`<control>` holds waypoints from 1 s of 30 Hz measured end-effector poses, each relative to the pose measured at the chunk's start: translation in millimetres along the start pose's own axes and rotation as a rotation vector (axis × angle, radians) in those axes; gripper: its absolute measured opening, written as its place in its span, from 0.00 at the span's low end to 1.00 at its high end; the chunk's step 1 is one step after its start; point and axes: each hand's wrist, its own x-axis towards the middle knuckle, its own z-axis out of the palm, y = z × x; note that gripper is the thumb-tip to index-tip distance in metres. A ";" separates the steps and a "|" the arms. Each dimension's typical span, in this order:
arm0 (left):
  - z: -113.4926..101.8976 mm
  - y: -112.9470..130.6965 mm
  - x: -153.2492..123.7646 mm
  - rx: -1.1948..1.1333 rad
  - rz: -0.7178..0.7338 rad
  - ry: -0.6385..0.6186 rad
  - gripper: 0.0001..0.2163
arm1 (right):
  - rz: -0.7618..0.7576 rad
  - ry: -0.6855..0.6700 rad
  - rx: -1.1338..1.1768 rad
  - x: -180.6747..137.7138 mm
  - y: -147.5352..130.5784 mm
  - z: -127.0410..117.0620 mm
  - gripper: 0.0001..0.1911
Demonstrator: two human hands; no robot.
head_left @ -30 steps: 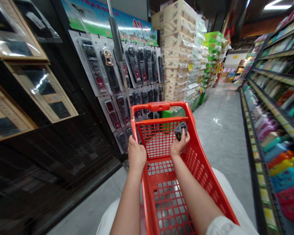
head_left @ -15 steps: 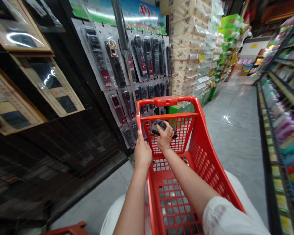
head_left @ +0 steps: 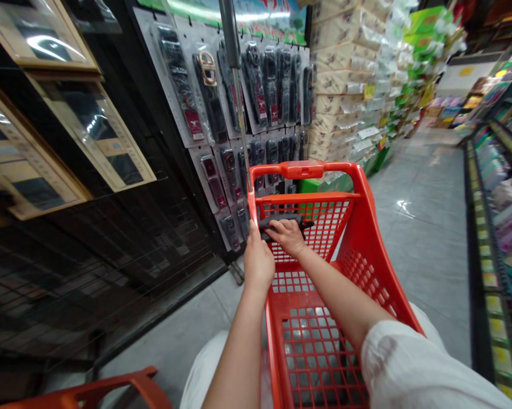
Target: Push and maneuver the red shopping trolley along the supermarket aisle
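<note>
A red plastic shopping cart with gridded walls and floor stands before me. My left hand is closed around its left rim, near the far corner. In my right hand is a dark grey cloth, pressed against the cart's far grid panel close to the left rim. The fingers lie bent over the cloth, which sticks out past them on both sides. Part of the cloth is hidden by the hand.
Packaged belts hang on a display at the left. A thin metal pole rises by the cart's far left corner. Stacked cartons stand beyond. Shelves line the right side of the aisle floor. Another red frame shows at lower left.
My right hand has moved left and slightly down along the grid panel with the cloth, which now looks more stretched out. My left hand stays on the rim. The view has shifted slightly.
</note>
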 end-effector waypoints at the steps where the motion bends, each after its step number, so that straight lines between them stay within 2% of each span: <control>1: -0.7 1.3 0.0 0.001 -0.005 -0.005 0.30 | -0.035 -0.009 -0.005 0.8 3.2 -4.0 0.12; 3: -1.6 3.3 -0.2 0.007 -0.007 -0.012 0.31 | -0.028 -0.003 -0.021 8.8 9.1 -14.1 0.13; 7: -0.9 3.4 -0.6 0.015 -0.006 -0.004 0.31 | 0.128 0.062 -0.046 28.7 13.7 -27.1 0.17; 10: -0.1 1.6 -0.9 0.011 -0.010 0.005 0.31 | 0.115 0.039 -0.028 23.9 8.6 -19.5 0.18; 13: -0.6 -0.1 -1.0 0.018 -0.002 -0.003 0.31 | 0.105 -0.030 -0.003 -0.8 0.5 -2.6 0.17; 17: -1.7 -0.5 -0.2 0.003 0.005 0.005 0.31 | -0.071 -0.133 0.019 -35.2 -4.0 9.6 0.13; 20: -1.8 1.0 0.7 0.005 -0.008 0.001 0.31 | -0.186 -0.187 0.026 -34.1 1.9 1.0 0.11; 22: -1.7 2.3 0.9 0.011 -0.011 -0.004 0.31 | -0.114 -0.153 0.001 -18.4 9.7 -10.8 0.11; 26: -1.5 3.4 0.6 -0.004 0.002 -0.012 0.31 | 0.181 0.031 -0.090 9.4 25.0 -31.5 0.16; 28: -1.6 3.3 0.8 -0.013 0.003 -0.019 0.31 | 0.236 0.049 -0.099 2.3 27.3 -34.2 0.17; 30: -1.6 3.0 1.5 -0.014 -0.001 -0.022 0.31 | 0.264 0.011 -0.087 -19.1 25.1 -32.2 0.17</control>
